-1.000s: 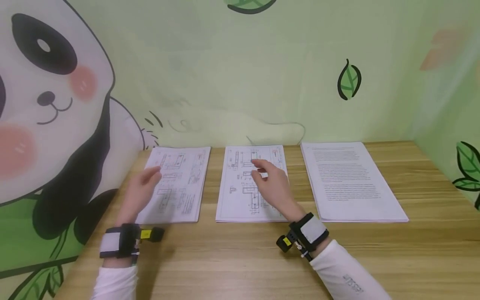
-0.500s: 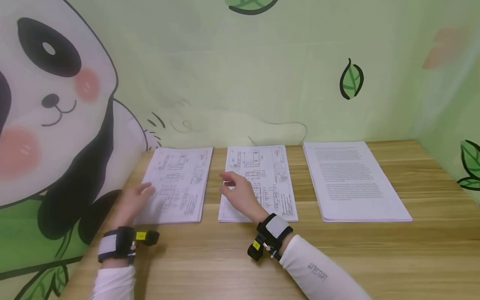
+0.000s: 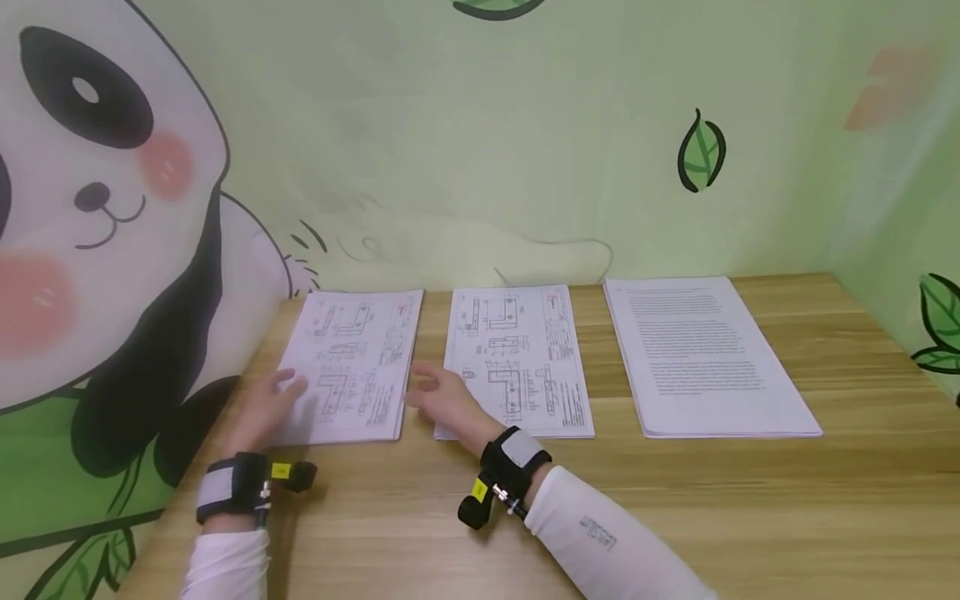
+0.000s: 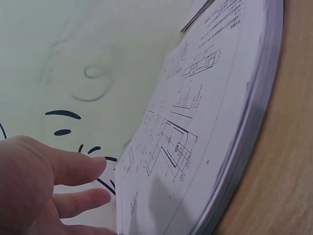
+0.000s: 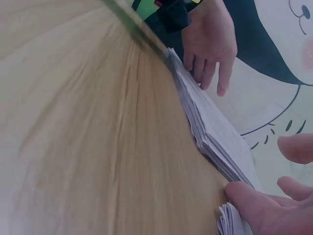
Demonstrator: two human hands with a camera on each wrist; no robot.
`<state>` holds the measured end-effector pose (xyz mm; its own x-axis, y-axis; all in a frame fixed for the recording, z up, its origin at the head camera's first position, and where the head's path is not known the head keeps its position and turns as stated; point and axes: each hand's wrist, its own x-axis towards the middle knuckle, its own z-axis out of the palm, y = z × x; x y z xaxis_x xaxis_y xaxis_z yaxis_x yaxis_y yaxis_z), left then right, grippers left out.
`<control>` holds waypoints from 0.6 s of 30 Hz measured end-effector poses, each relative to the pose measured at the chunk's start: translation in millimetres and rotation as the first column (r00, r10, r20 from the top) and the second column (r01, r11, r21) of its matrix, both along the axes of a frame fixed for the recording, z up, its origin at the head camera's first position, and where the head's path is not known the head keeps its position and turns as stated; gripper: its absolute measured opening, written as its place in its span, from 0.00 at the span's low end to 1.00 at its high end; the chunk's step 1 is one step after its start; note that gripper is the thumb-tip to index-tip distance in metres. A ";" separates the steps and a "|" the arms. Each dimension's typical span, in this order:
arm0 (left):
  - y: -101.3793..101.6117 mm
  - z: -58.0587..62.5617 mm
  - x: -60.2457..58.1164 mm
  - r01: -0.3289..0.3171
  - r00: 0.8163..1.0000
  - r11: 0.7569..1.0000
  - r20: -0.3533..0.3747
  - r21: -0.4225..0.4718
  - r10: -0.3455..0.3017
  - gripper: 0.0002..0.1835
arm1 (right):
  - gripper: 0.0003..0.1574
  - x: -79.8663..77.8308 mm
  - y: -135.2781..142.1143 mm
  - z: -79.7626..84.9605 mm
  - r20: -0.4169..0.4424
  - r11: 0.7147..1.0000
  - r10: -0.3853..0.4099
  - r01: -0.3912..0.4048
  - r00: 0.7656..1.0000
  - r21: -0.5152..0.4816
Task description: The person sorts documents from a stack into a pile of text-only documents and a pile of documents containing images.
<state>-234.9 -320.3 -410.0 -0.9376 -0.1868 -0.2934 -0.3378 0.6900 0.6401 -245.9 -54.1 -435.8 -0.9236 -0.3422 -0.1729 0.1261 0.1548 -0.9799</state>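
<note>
The leftmost paper stack [image 3: 348, 362], printed with technical drawings, lies flat.

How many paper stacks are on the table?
3: the left stack near the left hand, the middle stack partly covered by the right hand, and the right stack away from both. None seems hidden.

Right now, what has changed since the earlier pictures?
The right hand moved left across the middle stack toward the right edge of the left stack; the left hand shifted slightly toward the person. Neither visibly grips anything. Those stacks and the right stack stayed put.
</note>
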 end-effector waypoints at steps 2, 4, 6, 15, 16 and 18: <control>-0.3 -0.1 -0.5 0.002 1.000 1.000 0.001 0.003 -0.002 0.41 | 0.37 -0.7 -1.8 0.0 0.046 0.999 0.007 -0.005 0.999 -0.050; -1.0 -0.3 -0.4 0.013 1.000 1.000 0.005 0.001 -0.013 0.41 | 0.39 -0.7 -3.1 0.9 0.090 0.995 0.017 -0.008 0.996 -0.097; -1.4 -0.2 -0.1 0.024 1.000 1.000 0.015 -0.003 -0.024 0.42 | 0.41 -0.5 -4.2 1.9 0.120 0.991 0.024 -0.009 0.992 -0.130; 0.0 -1.0 0.3 0.089 0.994 0.995 0.072 -0.037 -0.087 0.45 | 0.47 -0.8 -6.1 3.6 0.189 0.981 0.021 0.016 0.982 -0.192; -0.3 -2.1 0.0 0.095 0.993 0.994 0.070 -0.044 -0.092 0.45 | 0.48 -1.3 -6.6 3.2 0.193 0.981 0.017 0.021 0.981 -0.195; -0.2 -3.5 -0.8 0.104 0.992 0.993 0.070 -0.048 -0.101 0.45 | 0.48 -2.5 -7.6 2.5 0.198 0.980 0.009 0.031 0.980 -0.199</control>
